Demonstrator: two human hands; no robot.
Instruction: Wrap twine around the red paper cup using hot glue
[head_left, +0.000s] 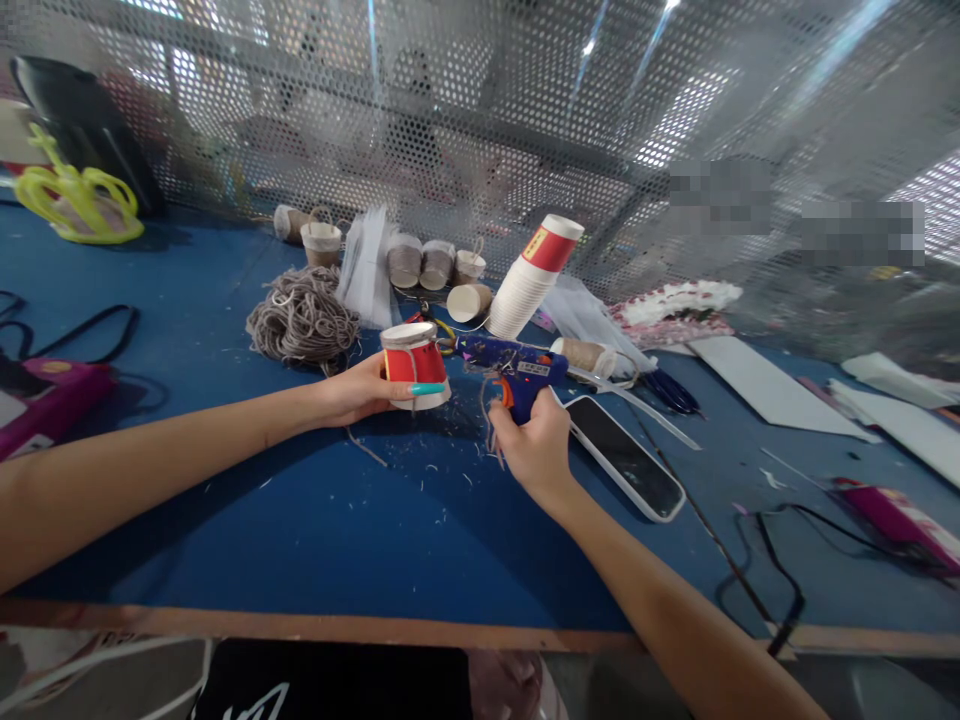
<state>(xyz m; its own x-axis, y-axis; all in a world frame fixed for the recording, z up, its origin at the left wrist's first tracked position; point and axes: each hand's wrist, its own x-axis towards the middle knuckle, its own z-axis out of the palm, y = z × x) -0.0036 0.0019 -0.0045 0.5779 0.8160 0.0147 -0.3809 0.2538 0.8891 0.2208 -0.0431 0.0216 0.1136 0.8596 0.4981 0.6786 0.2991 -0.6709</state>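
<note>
light: bright, comes from behind the mesh screen (480,110) | glare: white patches top right | shadows: soft, under the arms on the table (315,540) | edges: bent, wide-angle | blur: far background, two pixelated patches

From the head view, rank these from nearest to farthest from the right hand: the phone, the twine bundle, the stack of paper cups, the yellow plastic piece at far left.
Measured from the right hand, which grips the glue gun:
1. Phone, lying flat just to its right.
2. Stack of paper cups, tilted, behind it.
3. Twine bundle, left and behind, past the left hand.
4. Yellow plastic piece, far left corner of the table.
</note>
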